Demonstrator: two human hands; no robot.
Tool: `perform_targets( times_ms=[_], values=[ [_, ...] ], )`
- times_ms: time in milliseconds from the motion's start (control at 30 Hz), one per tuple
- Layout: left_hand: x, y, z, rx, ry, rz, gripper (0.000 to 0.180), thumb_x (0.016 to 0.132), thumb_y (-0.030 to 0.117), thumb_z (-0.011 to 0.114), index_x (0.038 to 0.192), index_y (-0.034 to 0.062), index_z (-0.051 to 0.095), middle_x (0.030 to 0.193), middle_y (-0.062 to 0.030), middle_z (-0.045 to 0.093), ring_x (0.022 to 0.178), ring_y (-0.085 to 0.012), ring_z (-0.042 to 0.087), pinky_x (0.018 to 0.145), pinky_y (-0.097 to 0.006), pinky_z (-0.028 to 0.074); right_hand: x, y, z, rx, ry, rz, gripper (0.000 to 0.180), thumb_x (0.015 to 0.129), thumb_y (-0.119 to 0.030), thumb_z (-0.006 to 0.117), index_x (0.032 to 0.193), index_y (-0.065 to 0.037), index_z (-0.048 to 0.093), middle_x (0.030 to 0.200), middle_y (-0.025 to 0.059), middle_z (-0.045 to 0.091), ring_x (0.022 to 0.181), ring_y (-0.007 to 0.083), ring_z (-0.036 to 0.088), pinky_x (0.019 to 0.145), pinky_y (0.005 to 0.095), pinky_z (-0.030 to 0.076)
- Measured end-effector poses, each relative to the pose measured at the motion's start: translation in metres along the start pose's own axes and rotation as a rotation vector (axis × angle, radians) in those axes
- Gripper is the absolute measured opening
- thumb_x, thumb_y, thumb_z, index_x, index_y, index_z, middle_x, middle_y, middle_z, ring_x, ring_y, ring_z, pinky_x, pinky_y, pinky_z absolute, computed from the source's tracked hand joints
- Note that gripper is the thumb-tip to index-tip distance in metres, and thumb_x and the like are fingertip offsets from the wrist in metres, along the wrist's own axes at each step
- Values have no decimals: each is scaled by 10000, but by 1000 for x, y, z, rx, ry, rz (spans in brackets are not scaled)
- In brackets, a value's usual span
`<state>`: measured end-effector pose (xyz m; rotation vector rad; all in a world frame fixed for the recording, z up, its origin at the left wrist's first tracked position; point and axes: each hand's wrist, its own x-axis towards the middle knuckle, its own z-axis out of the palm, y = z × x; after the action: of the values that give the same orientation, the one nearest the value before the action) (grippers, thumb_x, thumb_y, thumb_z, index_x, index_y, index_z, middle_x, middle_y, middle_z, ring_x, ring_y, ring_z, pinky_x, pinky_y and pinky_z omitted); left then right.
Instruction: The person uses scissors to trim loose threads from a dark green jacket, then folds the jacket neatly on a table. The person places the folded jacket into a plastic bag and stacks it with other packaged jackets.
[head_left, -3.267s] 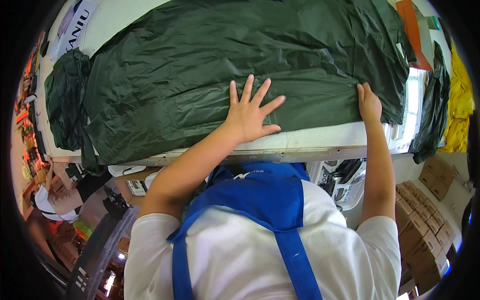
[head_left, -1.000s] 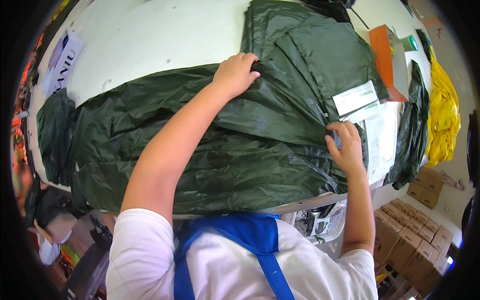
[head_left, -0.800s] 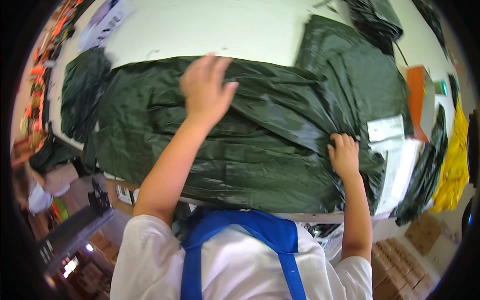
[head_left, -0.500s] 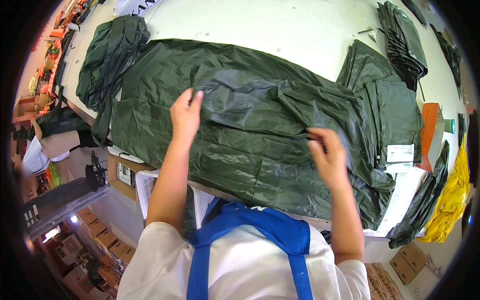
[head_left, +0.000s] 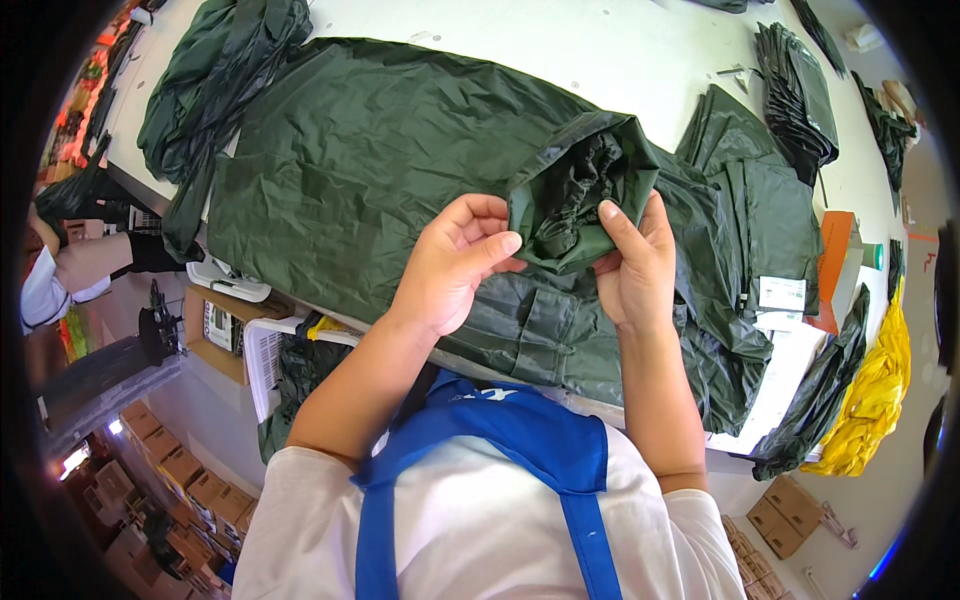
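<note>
A large dark green raincoat [head_left: 380, 170] lies spread on the white table [head_left: 620, 60]. One part of it, a crumpled sleeve or hood end [head_left: 580, 195], is lifted off the table. My left hand [head_left: 455, 260] pinches its left edge with thumb and fingers. My right hand [head_left: 635, 255] grips its right edge, thumb on top. Both hands hold the fabric above the front part of the garment, close to my chest.
More dark green garments lie bunched at the table's far left [head_left: 205, 90] and folded at the right [head_left: 790, 90]. An orange box [head_left: 835, 260], white papers [head_left: 780, 380] and yellow fabric [head_left: 875, 400] sit at the right. Another person's arm [head_left: 85, 265] shows at left. Cardboard boxes [head_left: 175, 470] stand on the floor.
Both hands have left the flat garment and come together, lifting a bunched end of the green fabric between them. The view has shifted right across the table.
</note>
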<state>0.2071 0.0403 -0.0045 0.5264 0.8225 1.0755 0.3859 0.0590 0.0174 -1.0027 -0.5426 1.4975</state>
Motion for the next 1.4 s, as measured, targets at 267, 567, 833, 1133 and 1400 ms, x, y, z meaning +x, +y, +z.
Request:
perform_targets(
  times_ms=[267,567,833,1133,1400],
  values=[
    [4,21,2,226,58,162,144,821,-8,637,831,43,502,709,-36,566,533,-83,555,440,-214,436,-1,-8,8,-208,43,-236,117,853,-5,571,928,-48,492,781,38,601,602,83,591,468,209,520],
    [102,73,-143,947,295,-11,178,801,10,587,968,28,527,628,6,487,529,-88,432,470,-241,356,81,5,-165,-1973,289,-488,534,879,-335,565,1350,-141,406,1400,118,400,1309,331,328,1048,537,248],
    [129,16,-113,1043,469,145,493,849,373,622,1146,-6,519,1075,-139,603,817,-226,622,560,-325,518,97,-12,-233,-2129,310,-558,440,940,-373,444,1373,-309,399,1481,28,286,1368,317,226,1092,504,182],
    [172,63,-201,1504,89,421,393,799,83,579,1185,26,528,1138,-164,562,1078,-303,522,923,-345,403,130,0,-254,-2229,413,-378,416,968,-376,370,1380,-325,392,1468,27,312,1358,304,253,1093,479,204],
    [220,18,-129,2260,2,536,586,951,462,319,1457,180,231,1515,-50,206,1400,-264,157,1131,-437,124,128,-3,-251,-2243,352,-415,419,947,-310,433,1362,-259,433,1421,41,360,1312,280,308,1074,463,226]
  ],
)
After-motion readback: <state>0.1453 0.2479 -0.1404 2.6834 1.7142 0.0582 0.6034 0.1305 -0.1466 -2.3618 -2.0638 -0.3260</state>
